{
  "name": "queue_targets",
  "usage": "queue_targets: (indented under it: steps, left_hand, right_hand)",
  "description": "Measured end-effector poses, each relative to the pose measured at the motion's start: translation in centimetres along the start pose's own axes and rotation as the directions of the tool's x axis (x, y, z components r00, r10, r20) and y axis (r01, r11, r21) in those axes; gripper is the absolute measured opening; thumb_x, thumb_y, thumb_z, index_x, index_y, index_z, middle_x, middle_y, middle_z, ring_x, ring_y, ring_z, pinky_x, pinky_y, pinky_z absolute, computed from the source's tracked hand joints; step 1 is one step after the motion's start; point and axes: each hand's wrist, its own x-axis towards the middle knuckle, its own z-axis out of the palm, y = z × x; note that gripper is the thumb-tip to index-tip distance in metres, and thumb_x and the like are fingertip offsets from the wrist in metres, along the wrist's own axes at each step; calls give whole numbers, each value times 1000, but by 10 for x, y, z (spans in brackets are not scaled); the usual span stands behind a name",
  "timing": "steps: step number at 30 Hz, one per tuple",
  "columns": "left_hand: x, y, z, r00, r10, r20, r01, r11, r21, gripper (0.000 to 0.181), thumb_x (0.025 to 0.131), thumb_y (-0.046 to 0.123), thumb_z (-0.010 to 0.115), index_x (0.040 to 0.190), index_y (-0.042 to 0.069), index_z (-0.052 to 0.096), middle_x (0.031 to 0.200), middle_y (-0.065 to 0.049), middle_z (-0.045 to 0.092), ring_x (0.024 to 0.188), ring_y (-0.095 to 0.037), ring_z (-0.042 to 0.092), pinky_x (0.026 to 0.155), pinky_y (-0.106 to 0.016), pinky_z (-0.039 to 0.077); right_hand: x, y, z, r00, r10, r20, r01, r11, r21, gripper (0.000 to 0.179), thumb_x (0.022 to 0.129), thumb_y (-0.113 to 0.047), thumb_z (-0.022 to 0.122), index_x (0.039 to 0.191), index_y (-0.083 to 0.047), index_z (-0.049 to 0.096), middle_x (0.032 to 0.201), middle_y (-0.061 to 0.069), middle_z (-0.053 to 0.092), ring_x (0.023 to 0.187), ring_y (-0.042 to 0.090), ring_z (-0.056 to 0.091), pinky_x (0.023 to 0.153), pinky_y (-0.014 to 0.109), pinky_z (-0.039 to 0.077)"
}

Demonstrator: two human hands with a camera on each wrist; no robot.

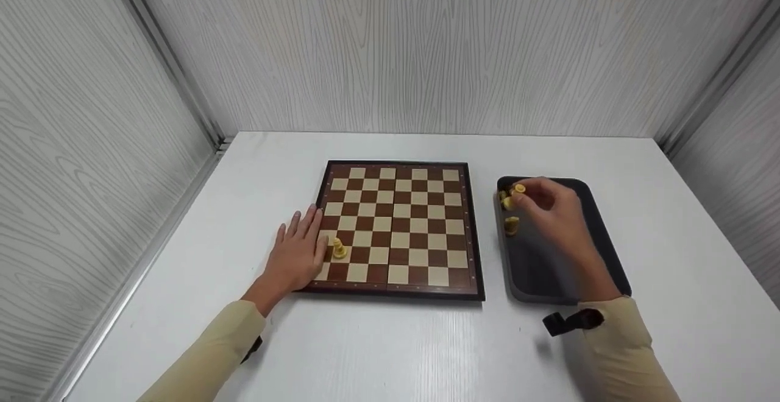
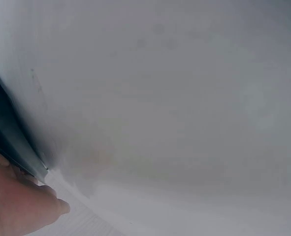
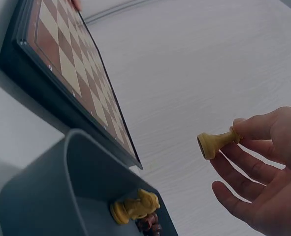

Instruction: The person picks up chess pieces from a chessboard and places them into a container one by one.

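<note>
My right hand (image 1: 557, 213) pinches a small yellow chess piece (image 1: 518, 189) over the far left part of the dark tray (image 1: 600, 231). In the right wrist view, the thumb and fingertips grip this piece (image 3: 215, 142) near its top, and its wide base points away from the hand. My left hand (image 1: 297, 253) lies along the left edge of the chessboard (image 1: 390, 295), fingers straight, thumb over the border. Beside that thumb, another yellow chess piece (image 1: 339, 249) stands on the near left of the board.
More yellow pieces lie along the tray's left wall, among them a knight (image 3: 141, 204). Dark red pieces (image 3: 150, 223) lie beside the knight. The tray stands right of the board on a white table (image 1: 378, 347). Wood-grain panels (image 1: 396, 49) enclose the back and sides.
</note>
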Motion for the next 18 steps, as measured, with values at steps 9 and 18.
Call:
queue_targets:
  steps: [9, 18]
  left_hand:
    - [0, 2, -2, 1000, 12, -6, -12, 1000, 10, 62, 112, 36, 29, 164, 2, 17, 170, -16, 15, 155, -43, 13, 121, -63, 12]
    - [0, 0, 0, 1000, 8, -10, -8, 1000, 0, 62, 112, 35, 28, 164, 2, 17, 171, -16, 13, 155, -43, 12, 121, -64, 11]
  right_hand:
    - [-2, 12, -9, 998, -13, -54, 10, 999, -54, 20, 98, 0, 67, 113, 12, 70, 103, 24, 72, 86, 23, 66, 73, 12, 48]
    - [-2, 27, -15, 996, -17, -87, 10, 997, -75, 19, 96, 3, 68, 112, 14, 70, 103, 27, 72, 88, 16, 67, 76, 10, 48]
